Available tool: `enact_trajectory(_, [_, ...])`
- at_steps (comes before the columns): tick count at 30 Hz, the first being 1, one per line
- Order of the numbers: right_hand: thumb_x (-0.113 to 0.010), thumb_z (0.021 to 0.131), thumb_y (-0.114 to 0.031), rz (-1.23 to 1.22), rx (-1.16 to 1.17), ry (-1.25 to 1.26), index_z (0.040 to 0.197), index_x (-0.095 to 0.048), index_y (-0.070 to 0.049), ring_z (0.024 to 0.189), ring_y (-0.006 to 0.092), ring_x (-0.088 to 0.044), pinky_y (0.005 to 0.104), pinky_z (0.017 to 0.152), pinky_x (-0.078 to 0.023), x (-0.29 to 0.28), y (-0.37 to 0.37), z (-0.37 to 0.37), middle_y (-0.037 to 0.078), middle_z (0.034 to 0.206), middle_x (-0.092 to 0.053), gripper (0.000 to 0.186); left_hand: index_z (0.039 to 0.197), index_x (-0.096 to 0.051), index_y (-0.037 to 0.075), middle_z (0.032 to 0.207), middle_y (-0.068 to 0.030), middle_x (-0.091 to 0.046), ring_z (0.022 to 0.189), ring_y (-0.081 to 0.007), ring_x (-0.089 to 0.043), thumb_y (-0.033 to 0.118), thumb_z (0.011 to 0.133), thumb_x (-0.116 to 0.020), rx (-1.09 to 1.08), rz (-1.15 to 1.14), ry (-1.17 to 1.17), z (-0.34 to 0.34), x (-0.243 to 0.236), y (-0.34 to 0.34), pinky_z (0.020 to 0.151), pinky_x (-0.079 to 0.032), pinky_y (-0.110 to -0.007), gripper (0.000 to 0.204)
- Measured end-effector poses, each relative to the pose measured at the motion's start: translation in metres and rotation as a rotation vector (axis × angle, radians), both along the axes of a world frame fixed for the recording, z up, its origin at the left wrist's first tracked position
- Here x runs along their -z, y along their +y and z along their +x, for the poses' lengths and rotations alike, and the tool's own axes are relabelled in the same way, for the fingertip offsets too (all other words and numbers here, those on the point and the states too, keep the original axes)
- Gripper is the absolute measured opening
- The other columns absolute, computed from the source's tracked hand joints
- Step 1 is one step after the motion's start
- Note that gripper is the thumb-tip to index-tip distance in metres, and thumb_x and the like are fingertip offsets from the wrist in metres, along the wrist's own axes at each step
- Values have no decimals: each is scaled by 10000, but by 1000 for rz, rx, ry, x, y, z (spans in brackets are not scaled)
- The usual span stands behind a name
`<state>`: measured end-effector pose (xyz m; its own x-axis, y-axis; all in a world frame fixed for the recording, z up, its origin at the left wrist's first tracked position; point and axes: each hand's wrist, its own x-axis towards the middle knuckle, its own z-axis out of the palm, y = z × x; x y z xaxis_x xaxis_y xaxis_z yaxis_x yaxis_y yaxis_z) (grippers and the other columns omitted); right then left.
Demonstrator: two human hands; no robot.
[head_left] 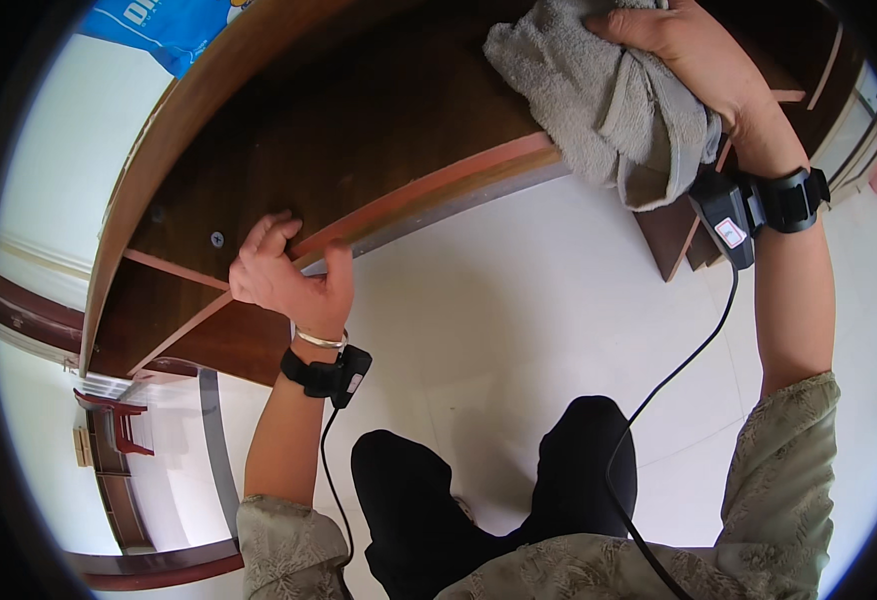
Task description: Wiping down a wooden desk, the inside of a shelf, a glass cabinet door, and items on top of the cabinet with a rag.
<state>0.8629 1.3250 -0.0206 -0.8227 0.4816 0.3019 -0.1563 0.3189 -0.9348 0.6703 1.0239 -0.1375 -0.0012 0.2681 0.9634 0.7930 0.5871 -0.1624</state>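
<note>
Right hand (694,55) presses down on a bunched grey towel (609,105), its fingers curled over the cloth and holding it against the dark wooden shelf (359,130). Part of the towel hangs off the shelf's front edge just below that hand, above the pale tiled floor (519,300). Left hand (284,275) grips the same front edge well away to the left, thumb under the lip and fingers closed on top, just beside a thin upright divider (174,270) and a small screw head (217,239). Both wrists carry black straps with cables trailing back toward the body. Between the two hands the shelf surface lies bare, giving open room along the board. Beyond the right hand, more wooden panels (679,230) stand close against the towel's hanging end.
</note>
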Motion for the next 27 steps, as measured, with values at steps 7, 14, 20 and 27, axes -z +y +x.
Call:
enact_trajectory(7, [-633,808,-65,72,87,-4,1047,-659,60,862,177,-633,303,796,-509,9,2,-10,94,958,-682,271,972,-601,152,1048,5,-638,885,-207,-523,192,677,-649,23,18,-124,13,-4,0,849,-297,-360,301])
enact_trajectory(14, [-683,737,-75,178,220,-208,1000,-672,39,874,181,-609,299,777,-488,-3,12,-18,87,967,-666,286,983,-626,181,1052,42,-636,907,-190,-520,258,689,-659,124,49,-92,22,-2,3,855,-300,-346,306])
enact_trajectory(20, [-672,784,-122,242,66,-113,1125,-646,-22,947,220,-607,326,835,-481,-8,-28,-43,97,1065,-667,357,1032,-637,175,1087,47,-636,946,-187,-539,256,700,-665,164,42,-12,19,4,-1,847,-327,-351,343])
enact_trajectory(27, [-571,846,-116,1522,497,-163,1262,-574,-56,1080,259,-589,319,918,-452,-8,30,-38,186,1162,-623,420,1046,-635,167,1115,29,-630,968,-192,-563,226,730,-640,224,-3,-68,21,-5,2,828,-357,-352,322])
